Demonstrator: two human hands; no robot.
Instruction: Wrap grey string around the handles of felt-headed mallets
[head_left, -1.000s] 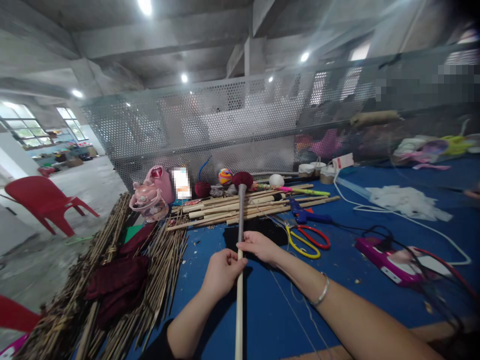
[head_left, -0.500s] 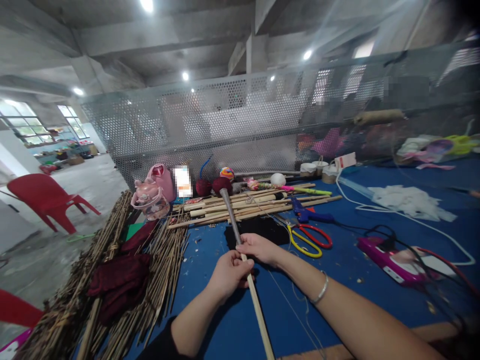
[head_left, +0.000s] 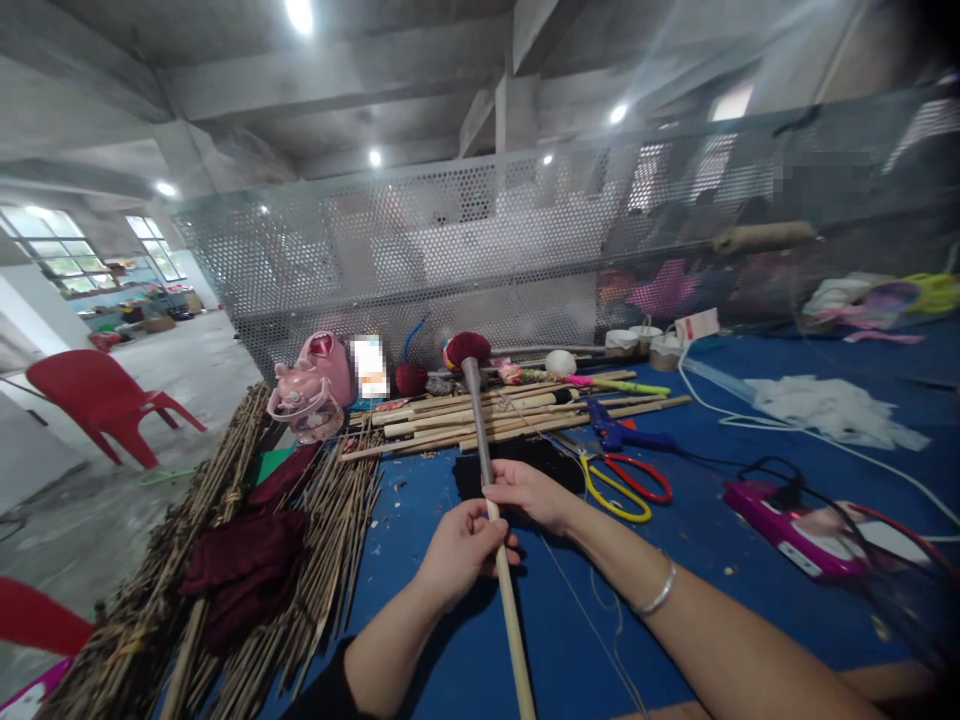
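A long pale wooden stick (head_left: 510, 622) runs up from the bottom edge, its upper part wrapped in grey (head_left: 478, 420) and topped by a dark red ball (head_left: 466, 349). My left hand (head_left: 466, 548) pinches the stick just below the grey part. Right above it, the fingers of my right hand (head_left: 525, 492) close on the stick where grey meets bare wood. A black cloth (head_left: 536, 468) lies behind my hands. Yellow-and-red-handled scissors (head_left: 619, 485) rest to the right, near a blue glue gun (head_left: 626, 432).
Dry twig bundles (head_left: 330, 560) and dark red cloth (head_left: 244, 570) cover the left side. Pale sticks (head_left: 420, 425) and a white ball (head_left: 560, 363) lie behind. A pink power strip (head_left: 780, 530) with cables and white material (head_left: 836, 410) are at the right. A perforated metal screen (head_left: 420, 240) stands at the back.
The ball end of the stick has swung right, now in front of the multicoloured ball and away from the other dark red ball. Both hands keep their hold. The view has shifted slightly.
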